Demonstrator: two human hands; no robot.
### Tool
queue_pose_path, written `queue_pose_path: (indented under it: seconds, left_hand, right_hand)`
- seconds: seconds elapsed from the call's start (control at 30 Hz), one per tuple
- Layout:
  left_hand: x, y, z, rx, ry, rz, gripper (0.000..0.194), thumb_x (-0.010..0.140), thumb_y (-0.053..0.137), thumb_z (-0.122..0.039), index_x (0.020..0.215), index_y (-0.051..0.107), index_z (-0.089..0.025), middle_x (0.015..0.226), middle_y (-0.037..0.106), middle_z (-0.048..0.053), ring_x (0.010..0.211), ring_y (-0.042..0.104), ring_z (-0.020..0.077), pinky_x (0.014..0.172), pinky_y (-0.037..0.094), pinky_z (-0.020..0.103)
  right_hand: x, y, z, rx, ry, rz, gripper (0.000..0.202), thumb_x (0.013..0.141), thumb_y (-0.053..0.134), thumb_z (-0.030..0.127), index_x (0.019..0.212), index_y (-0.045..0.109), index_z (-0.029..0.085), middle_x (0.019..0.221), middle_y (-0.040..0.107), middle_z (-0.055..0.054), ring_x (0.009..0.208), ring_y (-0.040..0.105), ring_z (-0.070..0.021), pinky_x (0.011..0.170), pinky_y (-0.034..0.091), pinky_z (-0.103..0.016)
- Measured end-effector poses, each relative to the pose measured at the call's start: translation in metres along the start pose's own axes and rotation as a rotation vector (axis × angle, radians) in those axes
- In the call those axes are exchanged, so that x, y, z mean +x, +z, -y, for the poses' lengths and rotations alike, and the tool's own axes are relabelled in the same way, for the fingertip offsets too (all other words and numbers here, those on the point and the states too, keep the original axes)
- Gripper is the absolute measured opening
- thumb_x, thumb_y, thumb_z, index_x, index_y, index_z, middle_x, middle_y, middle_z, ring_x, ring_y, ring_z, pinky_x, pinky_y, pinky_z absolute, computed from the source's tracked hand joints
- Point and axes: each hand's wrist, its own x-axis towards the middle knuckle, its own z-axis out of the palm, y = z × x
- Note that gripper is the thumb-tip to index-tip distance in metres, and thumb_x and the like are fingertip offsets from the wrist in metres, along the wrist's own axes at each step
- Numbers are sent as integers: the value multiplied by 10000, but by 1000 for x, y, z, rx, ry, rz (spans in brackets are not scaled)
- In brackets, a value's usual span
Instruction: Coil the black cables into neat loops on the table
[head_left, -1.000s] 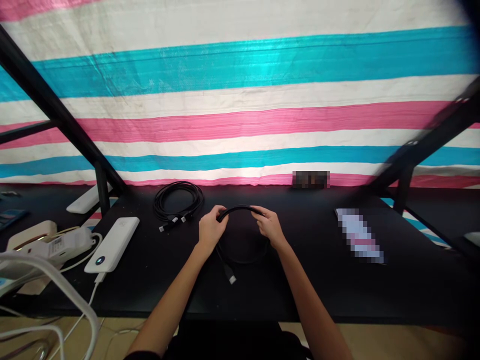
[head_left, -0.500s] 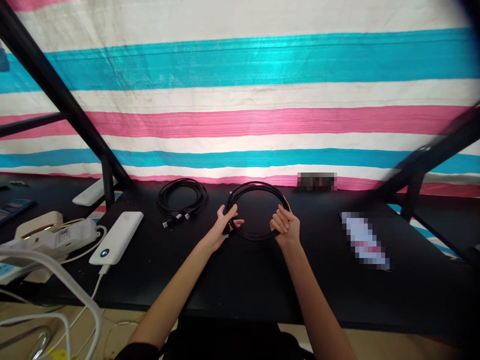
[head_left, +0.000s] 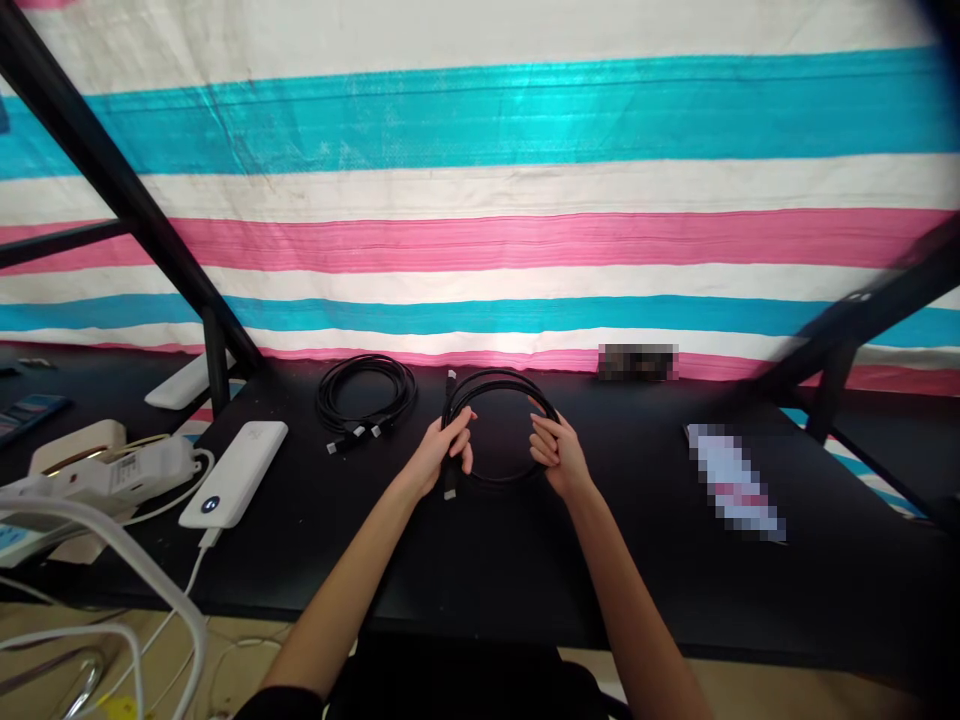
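Note:
A black cable (head_left: 510,376) is wound into a loop between my two hands, over the black table. My left hand (head_left: 445,448) is closed round the loop's left side. One metal-tipped plug (head_left: 451,379) sticks up above that hand and another plug (head_left: 450,490) points down below it. At the loop's right side, my right hand (head_left: 559,450) grips the cable with curled fingers. To the left of my hands, a second coiled black cable (head_left: 366,392) lies on the table, its plugs at the near side.
A white power bank (head_left: 236,475) with a white lead lies on the left, beside a white power strip (head_left: 142,472). Blurred-out items lie at the right (head_left: 735,485) and back (head_left: 637,362). Black metal bars (head_left: 120,200) slant up on both sides before a striped sheet (head_left: 480,240).
My left hand has closed more round the loop. The plugs now stick out above and below it. My right hand has shifted slightly left, and the loop looks narrower.

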Motion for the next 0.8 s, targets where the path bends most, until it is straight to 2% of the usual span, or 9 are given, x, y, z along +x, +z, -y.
queue_pose_path:
  seconds: [0.17,0.27,0.37,0.5,0.63,0.8]
  left_hand:
    - [6,-8,4,182,30,-204,408,726,579,-564,799,451,-183,385,294,-133,244,317,50,308,203,176]
    - [11,-11,12,231,52,-245,406,691,628,-539,753,428,-191,366,287,-140,228,270,40,290,171,175]
    - [13,-11,18,278,92,-269,390,664,664,-502,745,449,-186,373,323,-133,228,285,37,285,174,174]
    - [13,-11,19,316,136,-266,330,729,592,-492,736,480,-182,332,318,-124,226,303,49,288,176,172]
    - [10,-7,15,332,152,-254,332,722,603,-487,728,488,-176,338,343,-114,228,320,51,291,167,176]
    - [4,2,12,217,156,-202,365,693,642,-496,746,471,-177,369,306,-132,239,268,28,293,150,177]
  right_hand:
    - [1,1,-8,-159,84,51,285,653,649,279,899,669,138,364,260,129,298,143,-11,291,86,-151]
    - [1,3,-12,-225,84,55,318,669,647,309,931,675,132,379,269,126,304,149,-13,286,98,-150]
    - [0,5,-13,-284,28,9,361,673,663,356,969,660,150,391,288,125,303,173,-13,278,108,-146]
    - [-3,9,-13,-412,-191,-80,478,665,694,368,1107,599,211,467,440,95,321,297,-21,286,207,-146]
    - [-7,11,-12,-531,-458,-93,410,781,588,386,1162,589,234,594,537,50,342,345,-27,317,288,-173]
    - [-7,8,-11,-567,-543,-141,348,844,508,383,1109,647,206,613,544,35,341,359,-25,336,296,-187]
